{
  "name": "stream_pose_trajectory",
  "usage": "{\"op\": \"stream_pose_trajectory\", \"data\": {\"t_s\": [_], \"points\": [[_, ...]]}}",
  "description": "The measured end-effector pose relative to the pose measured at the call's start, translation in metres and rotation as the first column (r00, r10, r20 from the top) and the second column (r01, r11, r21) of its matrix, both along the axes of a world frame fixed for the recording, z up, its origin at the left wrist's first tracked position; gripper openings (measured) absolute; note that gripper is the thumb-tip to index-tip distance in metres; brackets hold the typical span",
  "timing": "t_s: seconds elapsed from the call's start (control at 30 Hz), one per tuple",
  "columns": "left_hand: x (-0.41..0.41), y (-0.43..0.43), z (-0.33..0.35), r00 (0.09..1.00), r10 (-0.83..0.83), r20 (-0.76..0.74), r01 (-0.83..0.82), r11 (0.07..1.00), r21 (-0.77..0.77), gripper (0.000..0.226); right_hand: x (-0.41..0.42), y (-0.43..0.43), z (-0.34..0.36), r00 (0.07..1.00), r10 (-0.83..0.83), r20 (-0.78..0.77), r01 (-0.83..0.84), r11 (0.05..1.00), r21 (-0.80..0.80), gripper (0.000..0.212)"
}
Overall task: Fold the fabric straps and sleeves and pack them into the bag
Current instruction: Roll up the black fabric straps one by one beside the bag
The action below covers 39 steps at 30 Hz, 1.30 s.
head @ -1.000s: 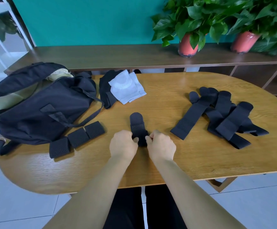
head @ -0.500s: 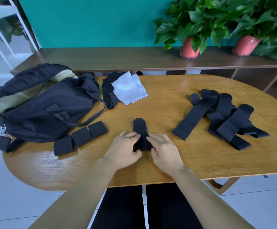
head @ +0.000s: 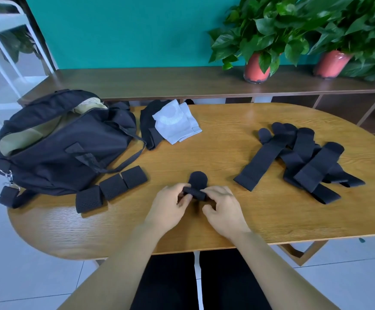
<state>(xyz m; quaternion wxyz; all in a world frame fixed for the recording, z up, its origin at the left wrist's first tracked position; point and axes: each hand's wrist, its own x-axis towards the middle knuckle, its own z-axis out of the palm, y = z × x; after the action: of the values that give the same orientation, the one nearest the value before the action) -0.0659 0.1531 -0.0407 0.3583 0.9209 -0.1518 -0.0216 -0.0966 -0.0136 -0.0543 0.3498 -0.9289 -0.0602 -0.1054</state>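
In the head view, the person works at the near middle of the wooden table (head: 238,222). The left hand (head: 170,206) and right hand (head: 224,209) each pinch one side of a black strap (head: 197,181) between thumb and curled fingertips. Its near end is turned up into a small roll, and the rounded far end lies flat, pointing to twelve o'clock.

Half a second ago the fingers lay flat on the strap, pressing it down. Now they have curled under and lifted the near edge over, so less of the strap shows flat on the wood. That reads as a fold in progress, not yet closed.

From the hands:
- Three folded straps (head: 112,189) sit in a row at nine o'clock, just in front of the bag.
- The bag (head: 59,148) lies at ten o'clock with its mouth open.
- A white sleeve (head: 175,123) rests on a dark sleeve (head: 146,126) at twelve o'clock, near the table's far edge.
- A heap of unfolded straps (head: 300,157) waits at two o'clock.

Nothing folded looks packed yet, so most of the task probably remains.
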Motion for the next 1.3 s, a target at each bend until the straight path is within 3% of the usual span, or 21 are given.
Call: {"op": "stream_pose_trajectory", "data": {"t_s": [0.13, 0.23, 0.4, 0.63, 0.83, 1.1, 1.23, 1.3], "points": [[0.003, -0.010, -0.006, 0.991, 0.117, 0.057, -0.115, 0.992, -0.046, 0.013, 0.004, 0.007, 0.000, 0.994, -0.113, -0.016, 0.114, 0.988, 0.108, 0.024], [0.007, -0.016, -0.008, 0.981, 0.186, 0.057, -0.181, 0.980, -0.080, 0.013, 0.008, 0.012, 0.002, 0.968, -0.246, -0.057, 0.252, 0.955, 0.157, 0.014], [0.011, -0.023, -0.008, 0.970, 0.238, 0.043, -0.234, 0.968, -0.087, 0.026, 0.014, 0.017, 0.006, 0.915, -0.387, -0.116, 0.401, 0.902, 0.159, 0.016], [0.017, -0.027, -0.004, 0.966, 0.259, -0.014, -0.259, 0.966, -0.023, 0.042, 0.020, 0.020, 0.006, 0.881, -0.452, -0.140, 0.468, 0.877, 0.113, 0.017], [0.017, -0.029, 0.002, 0.962, 0.273, -0.009, -0.271, 0.956, 0.111, 0.046, 0.024, 0.019, 0.005, 0.876, -0.454, -0.159, 0.470, 0.880, 0.075, 0.017], [0.015, -0.033, 0.003, 0.960, 0.276, 0.053, -0.280, 0.950, 0.138, 0.015, 0.023, 0.021, 0.006, 0.901, -0.431, -0.050, 0.430, 0.902, -0.025, 0.017], [0.013, -0.033, 0.000, 0.970, 0.226, 0.084, -0.237, 0.959, 0.154, 0.045, 0.020, 0.023, 0.006, 0.933, -0.349, 0.087, 0.359, 0.922, -0.147, 0.023], [0.012, -0.032, -0.005, 0.979, 0.156, 0.134, -0.176, 0.973, 0.147, 0.041, 0.019, 0.024, 0.003, 0.952, -0.254, 0.173, 0.290, 0.929, -0.229, 0.023]]}}
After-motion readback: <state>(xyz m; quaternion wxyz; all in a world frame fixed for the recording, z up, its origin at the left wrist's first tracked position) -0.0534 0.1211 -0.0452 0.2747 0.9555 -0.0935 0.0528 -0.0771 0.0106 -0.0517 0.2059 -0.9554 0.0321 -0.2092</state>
